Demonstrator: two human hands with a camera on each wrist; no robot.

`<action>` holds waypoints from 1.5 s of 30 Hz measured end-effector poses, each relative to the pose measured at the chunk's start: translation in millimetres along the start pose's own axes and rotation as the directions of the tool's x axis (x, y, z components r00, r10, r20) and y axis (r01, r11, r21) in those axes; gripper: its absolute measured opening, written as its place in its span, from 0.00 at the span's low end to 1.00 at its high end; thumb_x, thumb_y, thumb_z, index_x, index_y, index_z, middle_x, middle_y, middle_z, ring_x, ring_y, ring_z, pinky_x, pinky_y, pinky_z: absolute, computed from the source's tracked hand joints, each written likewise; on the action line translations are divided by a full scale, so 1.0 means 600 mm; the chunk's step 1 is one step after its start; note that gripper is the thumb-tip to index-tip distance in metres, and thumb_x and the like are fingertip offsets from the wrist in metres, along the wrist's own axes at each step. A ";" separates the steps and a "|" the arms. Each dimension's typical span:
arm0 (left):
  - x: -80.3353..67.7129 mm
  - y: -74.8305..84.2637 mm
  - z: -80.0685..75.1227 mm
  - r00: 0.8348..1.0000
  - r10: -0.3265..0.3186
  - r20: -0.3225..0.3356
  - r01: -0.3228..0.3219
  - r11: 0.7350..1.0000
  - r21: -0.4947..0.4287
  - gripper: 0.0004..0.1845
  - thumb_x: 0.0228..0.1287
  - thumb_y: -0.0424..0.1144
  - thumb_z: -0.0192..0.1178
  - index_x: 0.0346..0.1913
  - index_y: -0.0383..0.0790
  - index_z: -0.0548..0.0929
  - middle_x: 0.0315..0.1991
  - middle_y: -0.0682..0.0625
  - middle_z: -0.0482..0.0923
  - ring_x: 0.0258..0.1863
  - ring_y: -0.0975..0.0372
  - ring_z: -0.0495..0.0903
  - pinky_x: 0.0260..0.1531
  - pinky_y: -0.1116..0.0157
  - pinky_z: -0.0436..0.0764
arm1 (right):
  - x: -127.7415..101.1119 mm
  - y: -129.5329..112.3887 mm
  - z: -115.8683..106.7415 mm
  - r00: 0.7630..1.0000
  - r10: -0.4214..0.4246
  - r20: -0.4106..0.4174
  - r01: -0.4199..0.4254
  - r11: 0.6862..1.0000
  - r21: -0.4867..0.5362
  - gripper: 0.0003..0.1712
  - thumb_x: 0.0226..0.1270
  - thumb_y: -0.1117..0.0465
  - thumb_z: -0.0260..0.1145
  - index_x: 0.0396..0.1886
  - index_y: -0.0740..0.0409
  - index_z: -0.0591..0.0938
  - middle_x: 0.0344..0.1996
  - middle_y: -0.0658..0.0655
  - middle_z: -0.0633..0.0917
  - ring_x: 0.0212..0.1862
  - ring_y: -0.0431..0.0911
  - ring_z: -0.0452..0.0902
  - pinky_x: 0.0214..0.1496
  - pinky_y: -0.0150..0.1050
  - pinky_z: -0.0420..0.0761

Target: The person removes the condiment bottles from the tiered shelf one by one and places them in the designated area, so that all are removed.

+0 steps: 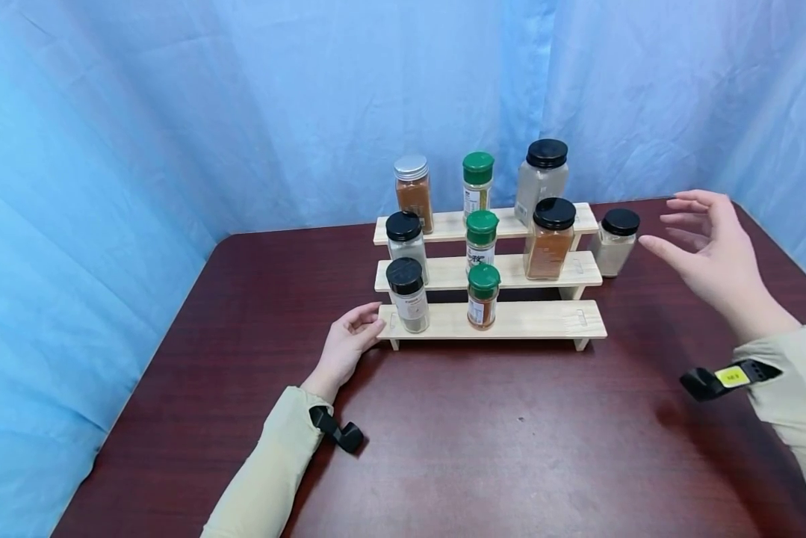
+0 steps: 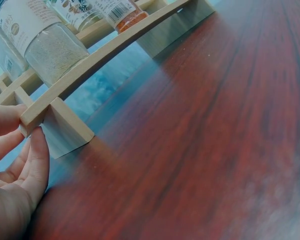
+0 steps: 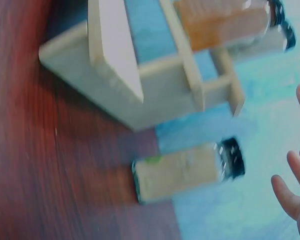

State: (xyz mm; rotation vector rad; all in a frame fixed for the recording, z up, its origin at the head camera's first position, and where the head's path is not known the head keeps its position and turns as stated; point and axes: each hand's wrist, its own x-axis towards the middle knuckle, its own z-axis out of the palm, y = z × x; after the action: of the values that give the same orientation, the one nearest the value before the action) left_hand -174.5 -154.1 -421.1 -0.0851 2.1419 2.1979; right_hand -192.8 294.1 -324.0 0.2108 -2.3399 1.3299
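Head view | left hand [image 1: 346,341] fingers relaxed touching rack [image 1: 530,320] | right hand [image 1: 708,252] fingers spread near jar [image 1: 614,242] | labels unreadable

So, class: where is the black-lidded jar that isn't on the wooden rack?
In the head view, the black-lidded jar stands on the table, just right of the rack beside its middle step, with the open right hand close by.

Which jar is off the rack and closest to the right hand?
The small black-lidded jar of pale powder, standing on the table just right of the rack. Every other jar sits on a step. The open right hand hovers beside it.
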 end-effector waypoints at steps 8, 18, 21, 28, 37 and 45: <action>0.001 0.001 0.000 1.000 -0.001 0.008 0.001 1.000 -0.005 0.22 0.63 0.26 0.57 0.61 0.29 0.72 0.36 0.53 0.74 0.28 0.73 0.74 0.29 0.76 0.77 | -0.039 -0.043 0.022 0.987 -0.159 0.014 0.157 0.984 0.086 0.37 0.52 0.81 0.65 0.62 0.57 0.67 0.53 0.40 0.72 0.51 0.31 0.73 0.49 0.16 0.71; 0.002 0.001 0.001 1.000 -0.001 0.008 0.001 1.000 0.003 0.22 0.64 0.27 0.58 0.61 0.29 0.72 0.35 0.55 0.73 0.28 0.73 0.74 0.29 0.76 0.77 | -0.082 -0.083 0.077 0.939 -0.332 0.084 0.316 0.934 0.167 0.40 0.39 0.91 0.65 0.58 0.75 0.68 0.54 0.43 0.76 0.53 0.33 0.74 0.53 0.22 0.72; 0.002 0.000 0.000 1.000 -0.004 0.002 0.004 1.000 0.003 0.22 0.64 0.26 0.57 0.61 0.29 0.72 0.34 0.55 0.73 0.28 0.73 0.74 0.29 0.76 0.77 | -0.087 -0.092 0.091 0.932 -0.348 0.098 0.329 0.929 0.169 0.41 0.36 0.92 0.65 0.57 0.75 0.69 0.54 0.43 0.75 0.53 0.33 0.74 0.53 0.22 0.72; 0.001 -0.001 -0.001 1.000 -0.001 0.004 0.001 1.000 -0.006 0.22 0.63 0.26 0.58 0.61 0.29 0.72 0.36 0.53 0.74 0.28 0.73 0.75 0.30 0.75 0.77 | -0.091 -0.101 0.122 0.914 -0.389 0.114 0.356 0.904 0.237 0.41 0.34 0.91 0.66 0.56 0.75 0.70 0.54 0.48 0.76 0.53 0.35 0.74 0.53 0.23 0.72; 0.001 0.003 0.000 1.000 -0.003 0.015 0.003 1.000 -0.007 0.22 0.63 0.27 0.58 0.61 0.29 0.72 0.36 0.52 0.74 0.28 0.73 0.74 0.29 0.76 0.77 | -0.090 -0.116 0.167 0.888 -0.410 0.211 0.371 0.907 0.199 0.37 0.39 0.83 0.72 0.55 0.71 0.73 0.53 0.55 0.75 0.54 0.34 0.71 0.56 0.23 0.71; 0.003 0.000 -0.001 1.000 -0.018 -0.006 0.018 1.000 0.010 0.22 0.63 0.27 0.58 0.61 0.29 0.72 0.35 0.55 0.73 0.29 0.73 0.74 0.30 0.76 0.77 | -0.088 -0.121 0.198 0.879 -0.385 0.280 0.356 0.922 0.153 0.37 0.43 0.74 0.76 0.57 0.63 0.74 0.57 0.62 0.73 0.60 0.35 0.65 0.58 0.25 0.71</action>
State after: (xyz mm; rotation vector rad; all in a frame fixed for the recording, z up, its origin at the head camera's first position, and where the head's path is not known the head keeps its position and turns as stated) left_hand -176.0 -154.8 -421.4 -0.1095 2.1463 2.1803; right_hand -156.6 151.1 -343.3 0.9102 -2.3145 1.2862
